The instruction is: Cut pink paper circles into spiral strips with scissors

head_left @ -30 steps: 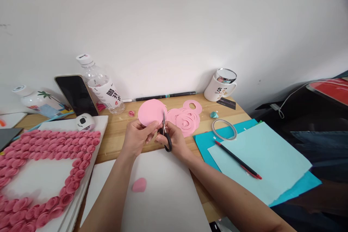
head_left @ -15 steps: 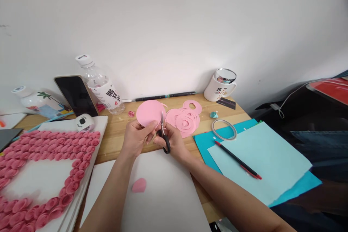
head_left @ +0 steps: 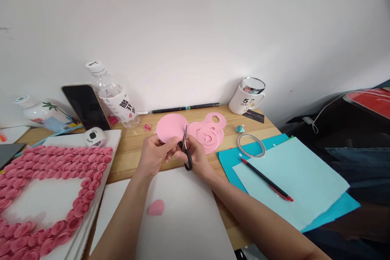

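Observation:
My left hand [head_left: 154, 152] pinches the lower edge of a round pink paper disc [head_left: 171, 127], thumb on top. In my right hand [head_left: 195, 155] is a pair of black-handled scissors [head_left: 188, 158], blades pointing up at the disc's right edge. Whether the blades are closed on the paper I cannot tell. Just beyond my right hand lies a pile of pink paper spirals [head_left: 210, 134]. A small pink paper scrap [head_left: 156, 207] rests on the white board [head_left: 183, 215] between my forearms.
At left, a board carries rows of pink paper roses [head_left: 81, 210]. Behind it stand a phone [head_left: 85, 105] and a water bottle [head_left: 117, 99]. A white mug [head_left: 245, 97] is at the back right. Blue paper sheets [head_left: 292, 183] hold a pen [head_left: 265, 178] and tape ring [head_left: 251, 145].
The pink disc has shifted slightly right and turned a little in my left hand. The scissors have moved slightly right along with it.

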Demonstrator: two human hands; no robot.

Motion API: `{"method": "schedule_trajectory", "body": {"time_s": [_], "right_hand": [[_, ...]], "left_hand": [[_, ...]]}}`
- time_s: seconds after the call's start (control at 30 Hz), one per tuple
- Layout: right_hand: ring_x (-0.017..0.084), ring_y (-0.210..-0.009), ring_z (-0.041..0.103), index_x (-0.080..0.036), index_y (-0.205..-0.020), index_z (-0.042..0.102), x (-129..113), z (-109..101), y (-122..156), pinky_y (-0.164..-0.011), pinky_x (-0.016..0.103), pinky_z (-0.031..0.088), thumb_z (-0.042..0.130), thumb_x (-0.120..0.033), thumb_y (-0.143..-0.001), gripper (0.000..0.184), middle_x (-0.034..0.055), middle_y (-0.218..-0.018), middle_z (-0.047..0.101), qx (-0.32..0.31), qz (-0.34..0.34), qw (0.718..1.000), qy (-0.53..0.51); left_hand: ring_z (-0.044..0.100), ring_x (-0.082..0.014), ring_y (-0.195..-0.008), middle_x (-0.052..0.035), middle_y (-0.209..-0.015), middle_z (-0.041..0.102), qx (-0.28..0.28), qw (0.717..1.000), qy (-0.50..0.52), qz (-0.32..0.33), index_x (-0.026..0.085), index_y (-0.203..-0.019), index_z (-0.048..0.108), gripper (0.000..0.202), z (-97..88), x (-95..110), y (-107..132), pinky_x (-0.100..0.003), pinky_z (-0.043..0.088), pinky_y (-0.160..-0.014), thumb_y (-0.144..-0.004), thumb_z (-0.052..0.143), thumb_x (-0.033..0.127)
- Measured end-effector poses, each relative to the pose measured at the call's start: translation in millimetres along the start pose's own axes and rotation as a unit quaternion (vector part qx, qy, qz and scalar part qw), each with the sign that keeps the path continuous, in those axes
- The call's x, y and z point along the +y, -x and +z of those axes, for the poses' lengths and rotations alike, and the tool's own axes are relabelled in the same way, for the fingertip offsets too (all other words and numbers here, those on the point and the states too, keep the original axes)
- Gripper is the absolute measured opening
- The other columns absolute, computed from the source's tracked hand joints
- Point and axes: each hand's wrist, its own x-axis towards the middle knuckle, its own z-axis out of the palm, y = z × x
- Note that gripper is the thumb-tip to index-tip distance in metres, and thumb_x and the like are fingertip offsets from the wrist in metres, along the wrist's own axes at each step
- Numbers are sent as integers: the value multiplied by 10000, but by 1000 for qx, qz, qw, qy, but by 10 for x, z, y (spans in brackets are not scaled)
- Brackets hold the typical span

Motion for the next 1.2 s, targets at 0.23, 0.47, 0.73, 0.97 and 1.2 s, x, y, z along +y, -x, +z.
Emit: {"method": "schedule_trajectory", "body": {"time_s": [0.23, 0.47, 0.73, 0.97, 1.2], "right_hand": [[87, -551, 406, -192, -735, 466, -9, -3, 1, -511, 213, 349, 740, -433, -614, 385, -43, -632, 442, 7, 3, 1000, 13], [87, -527, 427, -183, -753, 500, -6, -7, 1, -478, 211, 337, 728, -442, -617, 371, -43, -599, 472, 13, 13, 999, 32], [63, -455, 396, -179, -798, 511, -7, -22, 13, -441, 197, 318, 713, -396, -644, 334, -61, -552, 493, -5, 47, 999, 27], [74, -434, 412, -180, -771, 499, -18, 29, 29, -424, 206, 328, 734, -448, -597, 396, -63, -514, 485, -1, 92, 996, 3], [99, -548, 434, -191, -772, 470, -29, 18, 1, -505, 222, 352, 750, -477, -573, 446, -42, -608, 466, -2, 48, 999, 8]], "left_hand": [[389, -33, -335, 39, -415, 493, 3, 1000, 3, -5, 123, -509, 576, 205, -3, 4, 2, -173, 264, -322, -617, 686, 257], [384, -30, -324, 47, -407, 488, 2, 1000, 17, 4, 133, -492, 548, 218, -17, 0, -20, -174, 265, -320, -613, 690, 245], [369, -24, -319, 53, -408, 488, -1, 1000, 17, 19, 134, -499, 521, 231, -33, 6, -7, -178, 272, -336, -635, 682, 229], [400, -40, -297, 28, -476, 550, -9, 999, 48, -7, 135, -544, 535, 243, -31, 32, 2, -186, 269, -291, -654, 679, 296], [384, -28, -314, 31, -427, 516, 5, 1000, 25, -13, 124, -510, 562, 226, -19, 5, -3, -173, 257, -305, -616, 703, 265]]}}
